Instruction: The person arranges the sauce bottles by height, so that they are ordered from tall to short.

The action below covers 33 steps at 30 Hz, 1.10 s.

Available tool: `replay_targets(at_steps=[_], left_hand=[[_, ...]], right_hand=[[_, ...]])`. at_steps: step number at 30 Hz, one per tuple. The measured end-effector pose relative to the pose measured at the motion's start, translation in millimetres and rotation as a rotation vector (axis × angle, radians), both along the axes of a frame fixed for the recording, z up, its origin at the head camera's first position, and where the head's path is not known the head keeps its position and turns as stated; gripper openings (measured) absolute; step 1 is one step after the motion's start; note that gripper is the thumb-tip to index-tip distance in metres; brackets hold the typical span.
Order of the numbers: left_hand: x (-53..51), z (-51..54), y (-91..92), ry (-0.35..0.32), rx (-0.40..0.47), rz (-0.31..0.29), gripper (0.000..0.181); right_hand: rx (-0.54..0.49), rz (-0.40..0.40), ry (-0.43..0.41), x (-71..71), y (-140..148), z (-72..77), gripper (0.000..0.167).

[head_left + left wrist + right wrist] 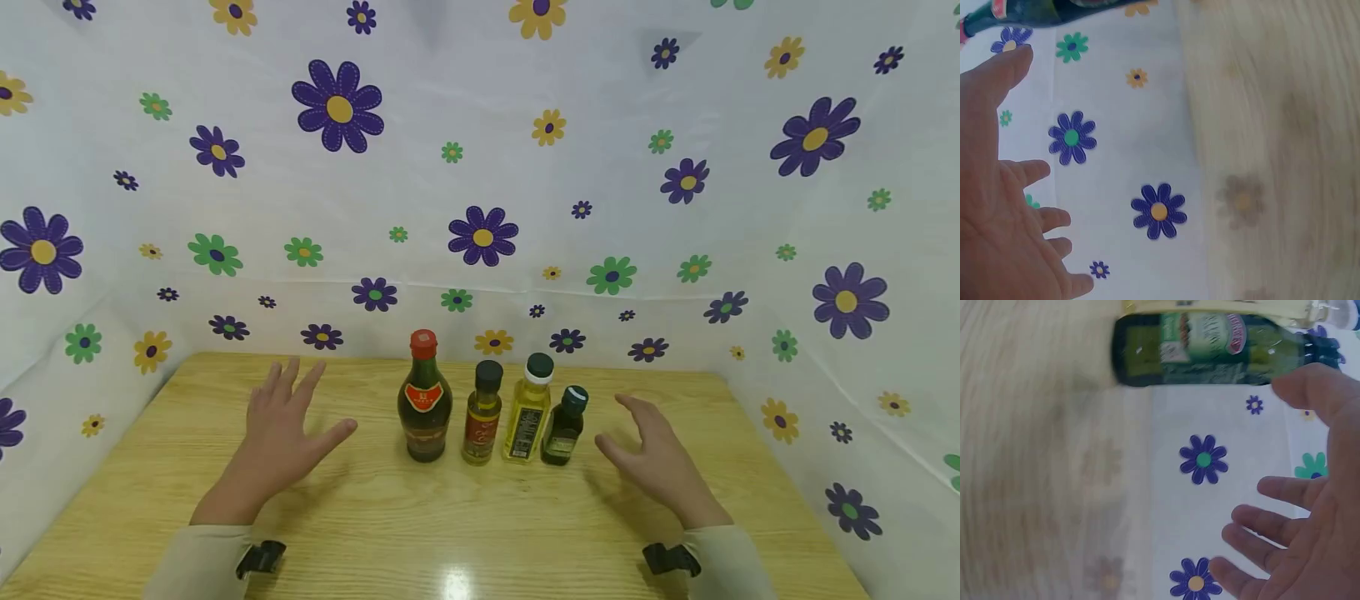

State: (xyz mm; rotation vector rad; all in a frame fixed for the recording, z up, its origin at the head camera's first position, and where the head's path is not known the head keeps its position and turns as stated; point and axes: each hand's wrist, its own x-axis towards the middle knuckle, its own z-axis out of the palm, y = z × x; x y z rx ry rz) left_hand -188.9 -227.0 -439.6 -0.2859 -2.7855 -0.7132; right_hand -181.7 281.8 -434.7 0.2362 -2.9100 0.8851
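Four bottles stand upright in a row: a dark one with a red cap (425, 408), a small one with a black cap and red label (482, 421), a yellow oil bottle (527, 417) and a short dark green bottle (562, 429). My left hand (281, 437), fingers spread, is left of the red-capped bottle and touches nothing; the left wrist view shows its palm (1010, 231) below that bottle (1054, 11). To the right of the green bottle, my right hand (660, 462) is apart from it with fingers extended. In the right wrist view that hand (1310, 519) is near the green bottle (1210, 350).
The bottles stand on a light wooden table (360, 533). Behind it and on both sides hangs a white flowered cloth (420, 183), which borders the table's back edge. Dark bands are on both wrists.
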Motion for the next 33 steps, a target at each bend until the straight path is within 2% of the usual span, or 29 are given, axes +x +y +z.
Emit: replay_targets(at_steps=[5,8,16,20,26,33], left_hand=[[3.8,7.7,10.9,-0.056,0.068,-0.065,0.097],[7.5,13.9,17.4,-0.077,0.101,-0.094,0.096],[19.7,30.3,34.3,-0.053,0.117,-0.167,0.091],[22.7,32.0,38.7,-0.032,0.116,-0.177,0.089],[21.2,31.8,39.5,-0.014,0.170,-0.199,0.087],[17.3,27.6,36.3,-0.043,0.236,-0.220,0.086]], right_hand=[[-0.111,0.051,0.064,1.6,-5.4,7.3,0.070],[-0.144,0.088,0.114,2.7,-11.6,13.8,0.066],[-0.186,0.128,0.158,14.0,-28.2,28.8,0.060],[-0.199,0.145,0.163,14.8,-34.5,31.5,0.061],[-0.210,0.157,0.165,11.2,-40.0,32.9,0.062],[-0.195,0.179,0.204,10.0,-48.0,36.1,0.062]])
